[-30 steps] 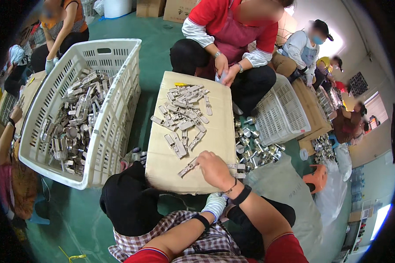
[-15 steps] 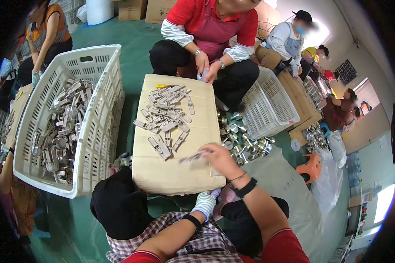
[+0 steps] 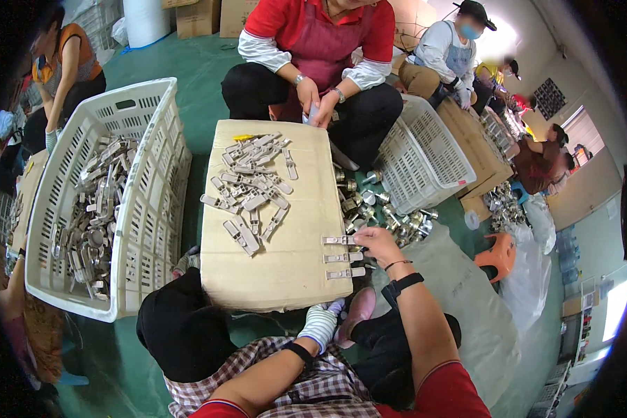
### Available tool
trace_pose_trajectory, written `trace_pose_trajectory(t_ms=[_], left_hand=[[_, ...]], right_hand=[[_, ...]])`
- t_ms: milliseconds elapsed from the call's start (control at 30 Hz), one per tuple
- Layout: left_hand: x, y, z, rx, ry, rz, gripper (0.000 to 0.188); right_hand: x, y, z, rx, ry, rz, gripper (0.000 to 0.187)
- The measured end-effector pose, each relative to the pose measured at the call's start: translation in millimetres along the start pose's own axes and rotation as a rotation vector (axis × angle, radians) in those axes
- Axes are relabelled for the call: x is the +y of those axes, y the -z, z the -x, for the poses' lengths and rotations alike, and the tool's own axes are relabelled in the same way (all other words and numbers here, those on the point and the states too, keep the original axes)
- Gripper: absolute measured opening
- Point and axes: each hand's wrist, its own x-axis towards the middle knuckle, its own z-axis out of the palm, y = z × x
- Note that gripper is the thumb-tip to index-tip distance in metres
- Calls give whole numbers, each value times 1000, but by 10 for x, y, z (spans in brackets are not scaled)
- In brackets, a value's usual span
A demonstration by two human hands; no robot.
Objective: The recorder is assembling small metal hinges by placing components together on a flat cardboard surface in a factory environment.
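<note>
My bare right hand (image 3: 382, 245) is at the right edge of a cardboard-topped work surface (image 3: 292, 279). Its thumb and fingers pinch the end of a flat grey slotted part (image 3: 339, 240). Below that, a second grey part (image 3: 343, 257) and a third grey part (image 3: 345, 273) lie roughly parallel to it in a column. A loose heap of similar grey parts (image 3: 251, 181) covers the upper left of the surface. My left hand (image 3: 320, 326), in a striped glove, stays low by the near edge; its fingers are partly hidden, so their grip is unclear.
A white crate (image 3: 129, 237) of grey parts stands at left. Shiny metal fittings (image 3: 397, 226) are piled on the floor at right, near another white crate (image 3: 432, 157). A co-worker in red (image 3: 320, 42) sits opposite. A yellow-handled tool (image 3: 244, 137) lies beyond the heap.
My right hand has moved right, from over the middle of the surface to its right edge. Grey parts now lie in a column there. My left hand has barely moved.
</note>
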Motion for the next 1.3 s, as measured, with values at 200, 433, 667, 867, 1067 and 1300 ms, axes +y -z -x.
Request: trace_pose_trajectory(t_ms=[200, 433, 667, 867, 1067, 1300], left_hand=[[102, -32, 54, -1, 50, -42, 29], [84, -26, 42, -5, 11, -29, 29], [84, -4, 36, -13, 22, -55, 30], [2, -10, -20, -15, 34, -16, 27], [-17, -17, -13, 19, -55, -45, 28], [-123, 15, -78, -7, -95, -26, 28]], right_hand=[[121, 38, -111, -48, -86, -84, 12], [172, 67, -186, -89, -99, -91, 12], [114, 45, -177, -109, -118, -91, 14], [244, 95, -288, -131, -60, -128, 14], [291, 38, -334, -61, 16, 37, 13], [273, 0, -350, -36, 16, 64, 10]])
